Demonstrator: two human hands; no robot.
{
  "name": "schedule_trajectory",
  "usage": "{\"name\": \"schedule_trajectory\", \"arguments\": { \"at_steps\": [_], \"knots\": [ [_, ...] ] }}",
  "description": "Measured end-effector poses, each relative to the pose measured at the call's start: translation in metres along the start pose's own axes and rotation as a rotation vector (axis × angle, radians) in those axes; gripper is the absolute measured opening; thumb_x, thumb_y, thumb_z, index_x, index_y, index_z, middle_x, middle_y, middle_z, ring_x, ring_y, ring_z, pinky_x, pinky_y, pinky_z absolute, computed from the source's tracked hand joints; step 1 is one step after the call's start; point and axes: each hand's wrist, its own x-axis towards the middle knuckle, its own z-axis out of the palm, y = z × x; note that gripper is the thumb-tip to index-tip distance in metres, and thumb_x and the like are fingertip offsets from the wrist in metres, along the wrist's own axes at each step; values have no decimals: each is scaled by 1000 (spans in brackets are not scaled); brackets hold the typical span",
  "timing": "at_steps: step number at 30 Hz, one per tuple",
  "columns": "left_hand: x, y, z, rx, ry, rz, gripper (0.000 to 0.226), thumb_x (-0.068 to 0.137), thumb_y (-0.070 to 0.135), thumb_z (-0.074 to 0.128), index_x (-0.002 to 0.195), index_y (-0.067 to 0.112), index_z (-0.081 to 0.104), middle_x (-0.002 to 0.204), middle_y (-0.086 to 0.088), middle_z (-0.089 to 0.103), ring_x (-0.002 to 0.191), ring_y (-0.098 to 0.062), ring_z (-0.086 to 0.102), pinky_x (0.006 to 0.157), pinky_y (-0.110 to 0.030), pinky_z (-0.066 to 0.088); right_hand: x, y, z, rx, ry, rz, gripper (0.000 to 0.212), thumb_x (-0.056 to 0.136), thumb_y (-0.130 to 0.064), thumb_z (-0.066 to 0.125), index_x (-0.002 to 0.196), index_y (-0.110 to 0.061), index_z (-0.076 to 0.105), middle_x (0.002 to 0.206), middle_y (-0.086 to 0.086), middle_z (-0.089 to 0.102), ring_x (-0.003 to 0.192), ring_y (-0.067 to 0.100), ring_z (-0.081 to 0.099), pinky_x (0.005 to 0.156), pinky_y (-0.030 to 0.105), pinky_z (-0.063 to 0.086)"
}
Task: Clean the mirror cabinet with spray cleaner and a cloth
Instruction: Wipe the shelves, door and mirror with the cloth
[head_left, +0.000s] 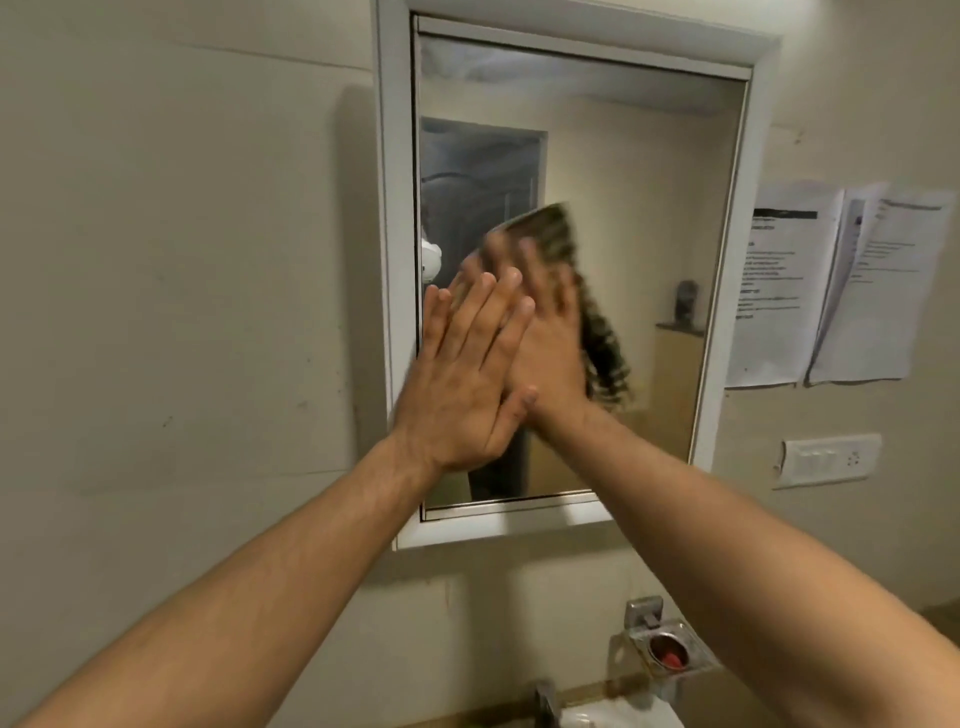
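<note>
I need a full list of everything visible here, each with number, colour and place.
mirror cabinet: one, white frame, on the wall, centre.
cloth: one, dark and pale stripes, on the cabinet front, under the right hand.
printed sheets: at least two, white, on the wall right of the cabinet.
switch plate: one, white, below the sheets.
metal holder: one, silver, something red inside, below the cabinet.
tap: one, silver, bottom edge.
basin: one, white, bottom edge.
left hand: one, fingers straight, lying over the right hand.
right hand: one, fingers straight, pressing the cloth.
</note>
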Motion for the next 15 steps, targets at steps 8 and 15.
{"name": "schedule_trajectory", "arguments": {
  "at_steps": [8, 15],
  "knots": [
    [-12, -21, -33, 264, -8, 120, 71, 104, 46, 37, 161, 5, 28, 170, -19, 16, 158, -39, 13, 127, -60, 12, -75, 51, -8, 59, -476, -914, 44, 102, -35, 56, 144, -21, 60, 154, 6, 53, 150, 30, 39, 129, 49, 11],
    [16, -26, -29, 338, -9, 145, 73, 100, 46, 45, 161, 8, 30, 172, -14, 11, 160, -33, 8, 122, -65, 20, 97, 88, -38, -137, -275, -836, 56, 103, -48, 45, 154, -24, 48, 166, 6, 36, 149, 29, 37, 126, 51, 18]
  ]
}}
